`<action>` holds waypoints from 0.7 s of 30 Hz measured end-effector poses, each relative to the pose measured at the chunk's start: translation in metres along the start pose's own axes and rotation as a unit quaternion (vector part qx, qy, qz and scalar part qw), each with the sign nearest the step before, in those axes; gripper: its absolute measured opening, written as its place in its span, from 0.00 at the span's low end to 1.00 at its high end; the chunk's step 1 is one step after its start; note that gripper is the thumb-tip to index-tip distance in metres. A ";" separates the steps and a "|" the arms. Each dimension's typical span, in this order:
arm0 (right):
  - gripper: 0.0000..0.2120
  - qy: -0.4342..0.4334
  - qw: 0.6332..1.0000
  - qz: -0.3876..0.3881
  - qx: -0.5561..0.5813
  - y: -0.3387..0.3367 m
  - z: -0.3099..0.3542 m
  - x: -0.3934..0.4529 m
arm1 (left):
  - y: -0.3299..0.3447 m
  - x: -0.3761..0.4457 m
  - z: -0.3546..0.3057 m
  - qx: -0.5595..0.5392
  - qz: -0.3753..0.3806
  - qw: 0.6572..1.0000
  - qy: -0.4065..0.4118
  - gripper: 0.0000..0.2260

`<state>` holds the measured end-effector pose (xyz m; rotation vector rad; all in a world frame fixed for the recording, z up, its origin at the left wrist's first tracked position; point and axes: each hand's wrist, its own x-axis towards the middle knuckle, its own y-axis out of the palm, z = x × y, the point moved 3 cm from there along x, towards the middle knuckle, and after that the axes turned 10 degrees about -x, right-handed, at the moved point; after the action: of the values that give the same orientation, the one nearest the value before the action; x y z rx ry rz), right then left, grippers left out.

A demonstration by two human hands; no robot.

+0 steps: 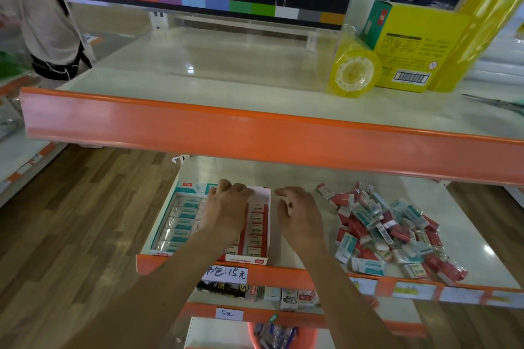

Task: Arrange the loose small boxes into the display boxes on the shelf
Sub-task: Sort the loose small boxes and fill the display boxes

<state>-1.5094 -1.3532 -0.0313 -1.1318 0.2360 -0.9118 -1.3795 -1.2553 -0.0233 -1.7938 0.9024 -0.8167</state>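
— Where the loose small boxes (388, 231) lie heaped, red and teal together, we see them on the middle shelf (467, 238), well to the right of the red display box (256, 228).

— And just left of that red display box sits the teal display box (177, 221), touching it, both filled in rows?

— Yes. Our left hand (226, 205) rests over the seam between the two, fingers curled down onto the far edge; whether it pinches anything we cannot tell.

— Our right hand (299, 214)?

— Just right of the red display box, above bare shelf, fingers loosely curled, holding nothing we can see. Above, on the upper shelf, a yellow tape roll (353, 73).
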 end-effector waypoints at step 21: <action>0.13 0.207 0.975 -0.050 -0.067 -0.067 -0.121 -0.057 | 0.093 -0.004 -0.140 -0.106 0.104 0.969 0.200 0.25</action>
<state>-1.6503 -1.4016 -0.0425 -1.0759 0.5921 -1.2340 -1.5187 -1.3406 -0.0631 -1.7026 1.4624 -0.9941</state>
